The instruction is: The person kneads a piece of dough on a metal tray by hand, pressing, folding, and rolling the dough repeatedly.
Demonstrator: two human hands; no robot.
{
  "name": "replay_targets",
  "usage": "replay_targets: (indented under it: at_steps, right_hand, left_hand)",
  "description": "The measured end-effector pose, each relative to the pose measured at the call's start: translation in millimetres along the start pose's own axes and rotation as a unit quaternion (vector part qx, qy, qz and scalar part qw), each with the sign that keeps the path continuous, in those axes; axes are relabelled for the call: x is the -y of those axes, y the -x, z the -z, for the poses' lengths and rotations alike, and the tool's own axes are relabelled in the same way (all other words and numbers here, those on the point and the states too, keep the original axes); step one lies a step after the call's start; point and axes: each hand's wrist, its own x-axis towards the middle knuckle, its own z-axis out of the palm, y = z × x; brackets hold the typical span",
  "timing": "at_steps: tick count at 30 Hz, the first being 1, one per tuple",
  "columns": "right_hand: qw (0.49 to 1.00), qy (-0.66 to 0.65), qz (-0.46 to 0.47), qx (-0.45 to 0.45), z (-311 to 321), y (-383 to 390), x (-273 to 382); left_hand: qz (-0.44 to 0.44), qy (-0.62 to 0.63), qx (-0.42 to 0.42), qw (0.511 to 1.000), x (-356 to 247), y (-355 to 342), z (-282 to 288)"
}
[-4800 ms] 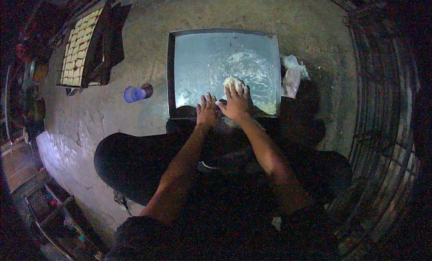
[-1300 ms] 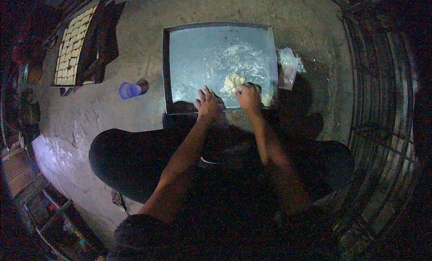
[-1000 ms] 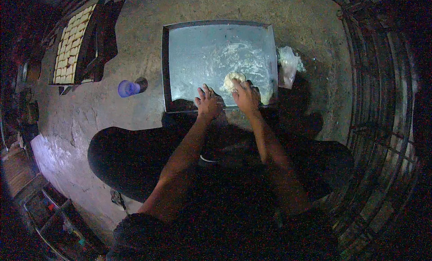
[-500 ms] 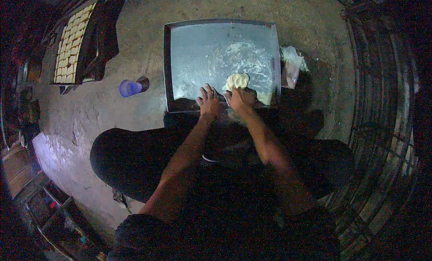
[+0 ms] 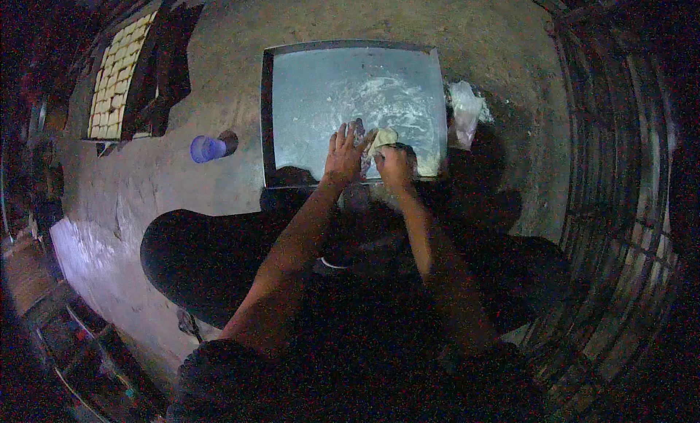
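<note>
A lump of pale dough lies at the near side of a shallow metal tray dusted with white flour. My right hand is closed on the near edge of the dough, its fingers curled down into it and hiding part of it. My left hand lies flat on the tray just left of the dough, fingers stretched out and pointing away from me. Its thumb comes close to the dough; whether they touch I cannot tell.
On the floor left of the tray is a blue-purple plastic cup. A clear plastic bag with white powder lies against the tray's right side. Far left, a dark tray holds rows of pale pieces. Dark metal bars run along the right.
My left hand has moved right and forward, close to the dough. My right hand has curled tighter over the dough, which looks smaller and more covered. The view has shifted slightly.
</note>
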Motion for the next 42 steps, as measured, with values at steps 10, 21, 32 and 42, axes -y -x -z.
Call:
replay_targets:
  at_steps: [10,21,32,42]
  right_hand:
    - [0.983,0.070,0.051,-0.160,13,7,-5]
    - [0.968,0.218,0.087,-0.093,-2,-4,-11]
    - [0.991,0.105,-0.007,0.082,17,-57,-22]
    - [0.998,0.058,0.031,0.013,43,-7,-14]
  left_hand:
    - [0.007,-0.016,0.010,1.000,-11,5,-15]
    - [0.100,-0.043,0.071,0.992,-13,9,6]
    - [0.112,0.039,0.034,0.992,10,13,-9]
    - [0.002,-0.009,-0.011,1.000,3,1,-5]
